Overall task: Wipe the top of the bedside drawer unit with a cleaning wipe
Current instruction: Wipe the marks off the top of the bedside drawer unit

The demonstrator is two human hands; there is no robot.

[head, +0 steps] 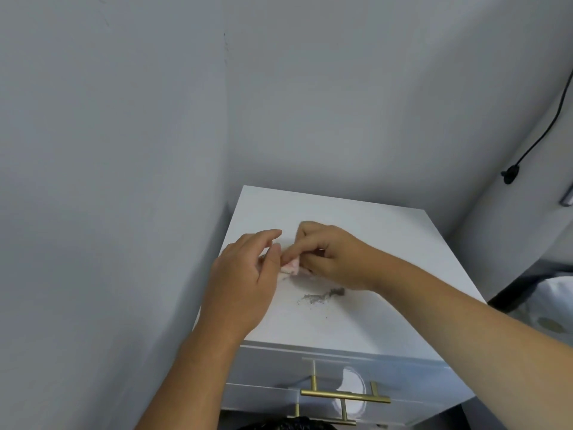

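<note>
The white top of the bedside drawer unit [387, 243] fills the middle of the head view. A small pinkish-white cleaning wipe [291, 267] is bunched between both hands above the top's left half. My left hand [245, 283] pinches its left side with thumb and fingers. Fingers curled, my right hand [331, 259] grips its right side. Most of the wipe is hidden by the fingers. A streak of grey dust [325, 294] lies on the top just in front of my right wrist.
Grey walls close in on the left and behind the unit. The drawer front below has brass bar handles [344, 395]. A black cable with a plug [511, 173] hangs on the wall at right. Bedding [552, 302] shows at the right edge.
</note>
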